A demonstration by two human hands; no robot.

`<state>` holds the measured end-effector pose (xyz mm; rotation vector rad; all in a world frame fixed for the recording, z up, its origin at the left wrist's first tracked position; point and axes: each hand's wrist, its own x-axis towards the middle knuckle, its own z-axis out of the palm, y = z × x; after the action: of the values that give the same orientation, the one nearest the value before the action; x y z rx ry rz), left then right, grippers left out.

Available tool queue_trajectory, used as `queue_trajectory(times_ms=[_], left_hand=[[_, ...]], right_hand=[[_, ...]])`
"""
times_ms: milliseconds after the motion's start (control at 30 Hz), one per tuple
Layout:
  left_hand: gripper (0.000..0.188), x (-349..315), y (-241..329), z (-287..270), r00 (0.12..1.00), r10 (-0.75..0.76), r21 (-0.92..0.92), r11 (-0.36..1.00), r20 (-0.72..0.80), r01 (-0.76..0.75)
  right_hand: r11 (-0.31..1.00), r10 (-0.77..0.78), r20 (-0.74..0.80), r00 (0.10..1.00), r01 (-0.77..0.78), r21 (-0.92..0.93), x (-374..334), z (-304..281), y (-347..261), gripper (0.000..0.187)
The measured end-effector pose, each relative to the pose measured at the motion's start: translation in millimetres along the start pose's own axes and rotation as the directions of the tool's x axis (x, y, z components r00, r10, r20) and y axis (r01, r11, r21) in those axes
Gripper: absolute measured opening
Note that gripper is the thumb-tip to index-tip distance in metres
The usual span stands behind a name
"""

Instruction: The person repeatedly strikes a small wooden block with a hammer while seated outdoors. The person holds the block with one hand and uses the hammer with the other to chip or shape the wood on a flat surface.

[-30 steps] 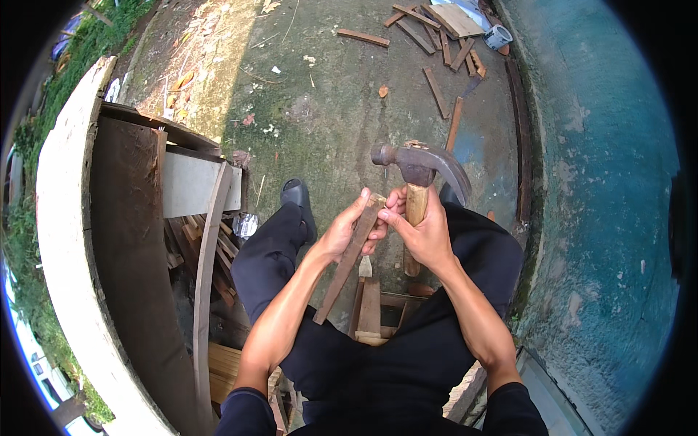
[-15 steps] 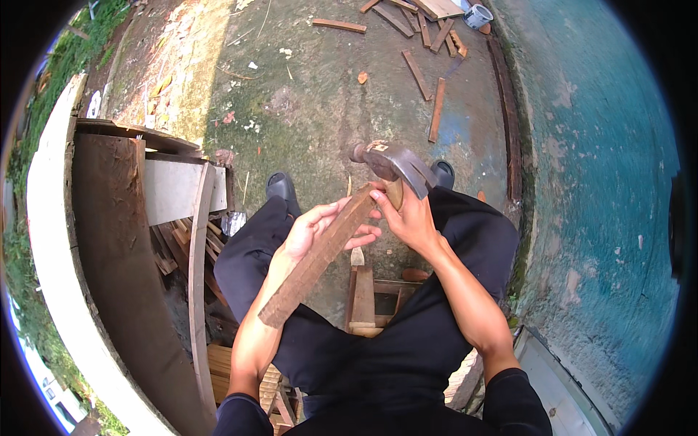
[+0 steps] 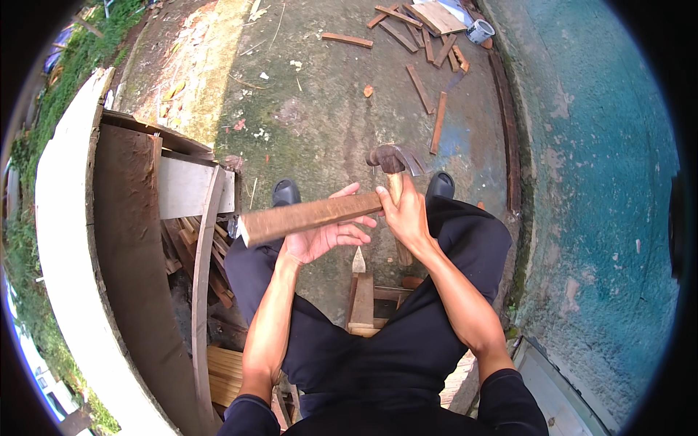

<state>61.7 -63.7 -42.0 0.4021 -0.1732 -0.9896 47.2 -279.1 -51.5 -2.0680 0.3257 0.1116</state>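
My right hand [image 3: 408,219] is closed round the wooden handle of a claw hammer [image 3: 391,157], its metal head up and pointing away from me. The thumb and fingers of that same hand also pinch one end of a short brown wood strip [image 3: 309,219]. The strip reaches out to the left, almost level, with its pale cut end over my left knee. Beneath it my left hand [image 3: 317,243] lies palm up with fingers spread, not wrapped round the wood. Whether the strip touches the palm is hidden.
Between my legs stands a small wooden frame [image 3: 361,301] with a pale pointed tip [image 3: 358,260] beyond it. Several wood strips [image 3: 419,89] and a paint can [image 3: 480,32] lie ahead. A blue wall [image 3: 589,182] rises on the right, a wooden cabinet-like structure [image 3: 123,196] on the left.
The strip has swung from a steep slant to nearly level, its free end moving up and left. The hammer head has turned and shifted slightly. My left fingers have opened below the strip.
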Motion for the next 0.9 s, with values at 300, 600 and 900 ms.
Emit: queue_trajectory(times_ms=[300, 600, 900], left_hand=[[0.043, 25, -6, 0, 0.61, 0.642, 0.587, 0.739, -0.464, -0.331], [0.029, 45, 10, -2, 0.123, 0.76, 0.631, 0.608, -0.638, -0.482], [0.025, 51, -14, -18, 0.033, 0.85, 0.767, 0.492, -0.526, -0.411]], right_hand=[[0.994, 0.045, 0.138, 0.989, -0.058, 0.09, -22, 12, -8, 0.03], [0.999, 0.052, 0.143, 0.988, -0.053, 0.007, -40, -5, -52, 0.027], [0.987, 0.023, 0.297, 0.955, 0.025, -0.157, -63, 9, -31, 0.038]])
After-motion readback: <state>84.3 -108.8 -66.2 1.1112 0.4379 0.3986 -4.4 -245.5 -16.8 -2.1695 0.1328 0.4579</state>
